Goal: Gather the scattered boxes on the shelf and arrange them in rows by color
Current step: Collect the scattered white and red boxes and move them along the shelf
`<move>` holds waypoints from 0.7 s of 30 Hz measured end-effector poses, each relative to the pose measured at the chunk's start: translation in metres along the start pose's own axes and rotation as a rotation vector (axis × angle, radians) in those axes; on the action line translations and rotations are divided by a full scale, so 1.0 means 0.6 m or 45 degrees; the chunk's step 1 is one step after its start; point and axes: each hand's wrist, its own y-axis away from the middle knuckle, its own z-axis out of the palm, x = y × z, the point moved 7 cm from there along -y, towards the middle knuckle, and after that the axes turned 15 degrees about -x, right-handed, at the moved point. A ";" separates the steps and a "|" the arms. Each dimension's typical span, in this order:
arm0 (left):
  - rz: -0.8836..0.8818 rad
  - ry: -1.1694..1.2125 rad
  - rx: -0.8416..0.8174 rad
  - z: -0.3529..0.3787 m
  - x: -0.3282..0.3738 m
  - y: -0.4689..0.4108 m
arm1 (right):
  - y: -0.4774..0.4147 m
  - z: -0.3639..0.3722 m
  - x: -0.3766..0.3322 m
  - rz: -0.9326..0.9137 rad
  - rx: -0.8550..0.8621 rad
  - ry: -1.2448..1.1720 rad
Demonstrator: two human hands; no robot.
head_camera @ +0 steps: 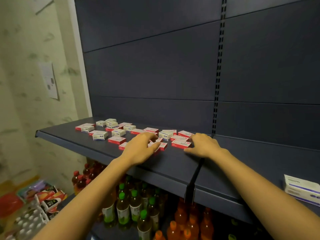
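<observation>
Shelf: a dark blue metal shelf (65, 138) is running across the view, a matching back panel rising behind it.
White boxes: small white cardboard boxes (100, 135) with blue print are lying scattered over the shelf's left and middle, two of them stacked toward its rear.
Red boxes: flat red-and-white cardboard boxes (116, 140) are lying mixed among them, bunching at the shelf's middle.
Bottles: green-capped plastic drink bottles (123, 205) are standing under the shelf.
Left hand: the left hand (140, 148) is resting palm down near the shelf's front edge, its fingers curling over red boxes; whether it is gripping one cannot be told.
Right hand: the right hand (204, 144) is lying palm down at the shelf's middle, its bent fingers touching the right ends of red boxes and its thumb stretching along the front; a grip cannot be made out.
Carton: a larger white-and-blue carton (301, 189) is lying at the shelf's far right.
</observation>
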 end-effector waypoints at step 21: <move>0.428 -0.286 -0.682 0.103 -0.008 -0.290 | -0.023 -0.063 0.116 0.371 -0.081 0.015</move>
